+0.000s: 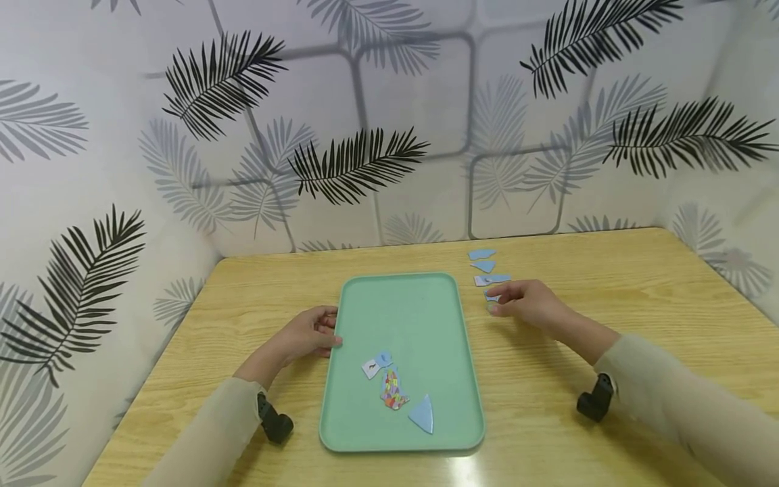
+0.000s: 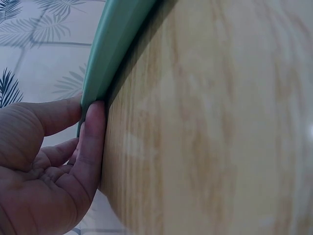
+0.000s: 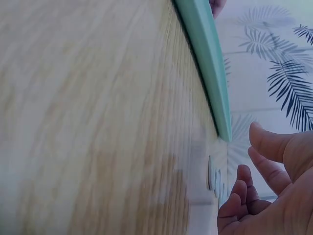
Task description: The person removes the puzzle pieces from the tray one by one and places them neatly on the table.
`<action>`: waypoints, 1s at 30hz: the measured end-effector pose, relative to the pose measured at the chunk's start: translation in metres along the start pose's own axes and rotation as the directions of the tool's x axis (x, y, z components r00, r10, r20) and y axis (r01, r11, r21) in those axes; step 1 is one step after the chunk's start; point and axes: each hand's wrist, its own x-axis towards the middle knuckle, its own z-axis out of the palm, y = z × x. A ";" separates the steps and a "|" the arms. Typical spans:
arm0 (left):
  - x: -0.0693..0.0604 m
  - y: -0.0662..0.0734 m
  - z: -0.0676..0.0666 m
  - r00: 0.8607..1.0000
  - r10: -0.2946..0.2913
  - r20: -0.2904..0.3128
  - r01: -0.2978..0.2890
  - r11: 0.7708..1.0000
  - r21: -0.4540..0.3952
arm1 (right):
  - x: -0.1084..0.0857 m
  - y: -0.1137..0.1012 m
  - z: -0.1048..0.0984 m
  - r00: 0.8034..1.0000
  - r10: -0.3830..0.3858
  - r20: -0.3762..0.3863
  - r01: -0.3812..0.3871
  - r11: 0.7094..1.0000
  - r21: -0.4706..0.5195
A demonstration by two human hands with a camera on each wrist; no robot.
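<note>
A green tray (image 1: 402, 318) lies on the wooden table, and my left hand (image 1: 312, 333) grips its left rim. In the left wrist view the thumb and fingers of that hand (image 2: 54, 161) pinch the rim. On the tray are joined white-and-blue puzzle pieces (image 1: 377, 364), a multicoloured piece (image 1: 394, 391) touching or close to them, and a separate blue piece (image 1: 422, 414). My right hand (image 1: 529, 304) hovers right of the tray over a small puzzle piece (image 1: 490, 295), partly hidden by its fingers. In the right wrist view the thumb and fingers (image 3: 274, 147) are spread and hold nothing.
Beyond the right hand, several flat pieces lie in a column: a blue piece (image 1: 482, 254), a pointed blue piece (image 1: 485, 266) and a white-and-blue piece (image 1: 491, 279). A leaf-patterned wall covering (image 1: 414, 189) rises behind the table (image 1: 584, 264).
</note>
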 end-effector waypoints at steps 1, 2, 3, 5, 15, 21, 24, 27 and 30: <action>0.000 0.000 0.000 1.000 0.001 -0.001 -0.001 1.000 0.000 | -0.001 -0.002 0.002 1.000 -0.010 0.004 0.010 1.000 0.006; 0.000 0.000 0.000 1.000 0.004 0.000 -0.004 1.000 0.002 | -0.001 -0.003 0.004 1.000 -0.023 0.009 0.023 1.000 0.012; 0.000 -0.001 0.000 1.000 0.005 0.001 -0.005 1.000 0.002 | -0.002 -0.005 0.006 0.999 -0.037 0.015 0.036 0.999 0.019; 0.000 -0.001 0.000 1.000 0.005 0.001 -0.005 1.000 0.001 | -0.004 -0.008 0.010 0.998 -0.060 0.027 0.060 0.998 0.025; -0.001 0.001 0.000 1.000 0.007 0.002 -0.007 1.000 -0.003 | -0.012 -0.020 0.031 0.970 -0.206 0.130 0.192 0.975 0.115; 0.000 0.000 0.000 1.000 -0.002 -0.007 0.002 1.000 -0.006 | -0.016 -0.027 0.042 0.923 -0.298 0.244 0.270 0.952 0.141; 0.001 0.000 0.000 1.000 -0.007 -0.008 0.007 1.000 -0.013 | -0.017 -0.030 0.048 0.899 -0.322 0.298 0.289 0.946 0.150; 0.001 0.001 0.000 1.000 -0.010 -0.008 0.010 1.000 -0.020 | -0.017 -0.032 0.054 0.876 -0.331 0.351 0.292 0.943 0.160; 0.001 0.000 0.000 1.000 -0.010 -0.006 0.010 1.000 -0.021 | -0.017 -0.035 0.060 0.849 -0.343 0.403 0.302 0.939 0.164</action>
